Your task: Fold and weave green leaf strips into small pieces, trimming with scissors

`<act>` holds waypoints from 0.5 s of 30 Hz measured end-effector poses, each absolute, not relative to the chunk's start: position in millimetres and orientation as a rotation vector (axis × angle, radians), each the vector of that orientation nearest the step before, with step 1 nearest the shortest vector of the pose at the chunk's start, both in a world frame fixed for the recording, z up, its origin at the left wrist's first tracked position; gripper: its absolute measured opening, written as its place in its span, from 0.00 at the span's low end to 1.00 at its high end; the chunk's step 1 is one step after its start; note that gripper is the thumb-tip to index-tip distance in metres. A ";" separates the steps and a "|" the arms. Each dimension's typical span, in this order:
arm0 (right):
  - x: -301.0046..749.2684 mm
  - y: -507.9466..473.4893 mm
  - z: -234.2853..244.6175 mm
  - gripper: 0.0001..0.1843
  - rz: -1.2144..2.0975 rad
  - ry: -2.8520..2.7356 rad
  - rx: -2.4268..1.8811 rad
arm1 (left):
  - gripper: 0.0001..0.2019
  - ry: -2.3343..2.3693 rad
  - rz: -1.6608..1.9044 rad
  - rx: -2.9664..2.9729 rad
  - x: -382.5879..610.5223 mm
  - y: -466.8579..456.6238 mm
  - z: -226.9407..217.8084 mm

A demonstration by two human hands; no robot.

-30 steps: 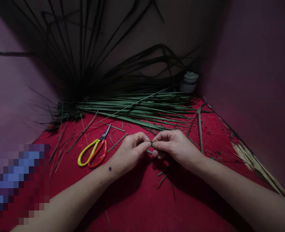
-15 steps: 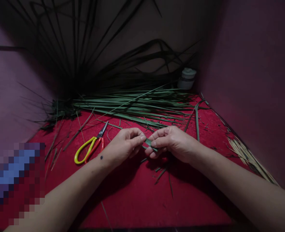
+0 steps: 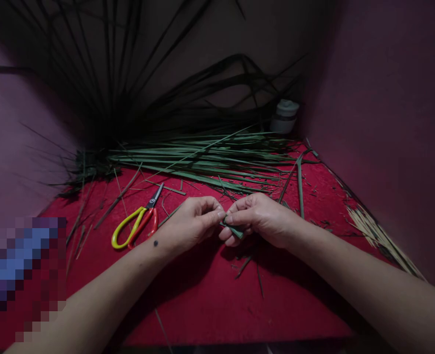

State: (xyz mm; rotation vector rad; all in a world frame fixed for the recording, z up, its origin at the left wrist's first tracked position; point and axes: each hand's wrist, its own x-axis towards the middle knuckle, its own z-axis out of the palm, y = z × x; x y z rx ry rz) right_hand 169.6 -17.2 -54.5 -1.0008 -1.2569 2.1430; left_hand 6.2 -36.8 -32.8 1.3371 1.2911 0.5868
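Observation:
Over the middle of the red surface, both hands meet at a small folded strip of green leaf (image 3: 235, 231). My right hand (image 3: 256, 216) pinches it between thumb and fingers, and one end of the leaf points down to the right. My left hand (image 3: 199, 218) is closed, its thumb and forefinger pinched at the leaf's upper left end. The fingers hide part of the fold. To the left of my left hand lie scissors (image 3: 138, 221) with one yellow and one red handle, blades pointing away from me.
A bundle of long green leaves (image 3: 195, 157) lies across the back. Behind it stand dark fronds (image 3: 117, 64) and a lidded white container (image 3: 284, 117). Thin pale sticks (image 3: 382, 241) rest along the right edge. Leaf scraps (image 3: 244, 266) are scattered on the red cloth (image 3: 210, 314).
The green leaf was flatter between the fingers; now it is folded narrower and tilts down to the right. My hands have drawn closer together. The view has shifted slightly.

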 end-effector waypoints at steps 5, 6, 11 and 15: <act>170.7 -17.6 -56.7 0.05 2.140 -1.375 -1.034 | 0.07 1.275 0.576 1.399 7.8 -37.2 -31.4; 171.2 -17.5 -56.7 0.06 2.120 -1.410 -1.041 | 0.07 1.269 0.571 1.407 7.7 -37.2 -31.0; 172.1 -19.9 -50.2 0.06 1.889 -1.625 -1.107 | 0.06 1.243 0.524 1.440 5.7 -38.9 -29.3; 169.7 -25.1 -40.9 0.06 1.802 -1.654 -1.162 | 0.08 1.234 0.512 1.512 0.9 -39.9 -20.6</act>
